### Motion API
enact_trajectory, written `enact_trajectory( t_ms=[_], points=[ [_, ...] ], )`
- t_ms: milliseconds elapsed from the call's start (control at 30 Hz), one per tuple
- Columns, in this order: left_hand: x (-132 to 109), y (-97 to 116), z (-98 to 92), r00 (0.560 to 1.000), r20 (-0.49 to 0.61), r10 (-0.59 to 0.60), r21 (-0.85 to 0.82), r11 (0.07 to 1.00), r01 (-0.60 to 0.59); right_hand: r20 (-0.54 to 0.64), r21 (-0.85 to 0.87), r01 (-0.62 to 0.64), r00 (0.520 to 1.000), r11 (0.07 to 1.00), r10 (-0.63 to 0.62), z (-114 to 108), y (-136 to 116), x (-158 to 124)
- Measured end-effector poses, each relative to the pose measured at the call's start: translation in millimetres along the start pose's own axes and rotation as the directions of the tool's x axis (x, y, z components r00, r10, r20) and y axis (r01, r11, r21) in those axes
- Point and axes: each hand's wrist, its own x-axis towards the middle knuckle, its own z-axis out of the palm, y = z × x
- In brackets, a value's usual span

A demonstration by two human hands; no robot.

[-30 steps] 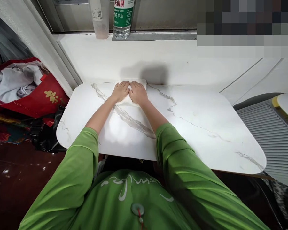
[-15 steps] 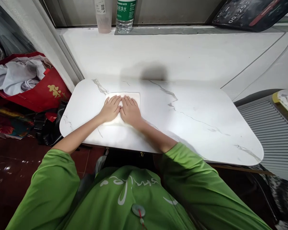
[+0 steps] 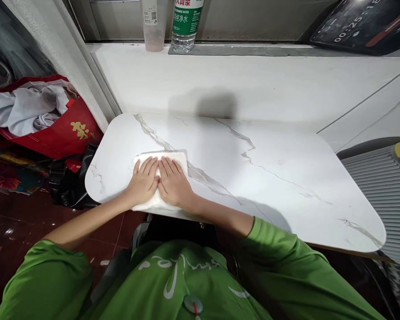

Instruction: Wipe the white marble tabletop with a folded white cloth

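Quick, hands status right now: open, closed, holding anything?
Left hand: open, palm down on the white rectangular cloth, not gripping it.
Right hand: open, palm down on the same cloth.

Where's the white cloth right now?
In the head view, the white cloth is left of centre on the white table, by its near edge, under the left hand and the right hand.
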Motion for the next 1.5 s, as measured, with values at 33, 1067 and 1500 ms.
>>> enact_trajectory(
  t_ms=[33, 1067, 1500],
  points=[
    [9, -5, 0.2, 1.000, 0.000, 0.001, -0.001, 1.000, -0.001, 0.001, 0.000, -0.010, 1.000, 1.000, 0.010, 1, 5, 8],
    [153, -97, 0.4, 0.998, -0.054, -0.022, -0.023, 1.000, 0.020, -0.103, 0.025, -0.151, 0.983, 0.988, 0.153, 28, 79, 152],
    [-16, -101, -27.2, 1.000, -0.016, -0.027, 0.028, 0.999, 0.028, 0.034, 0.101, -0.017, 0.999, 0.995, 0.013, 21, -59, 78]
  ],
)
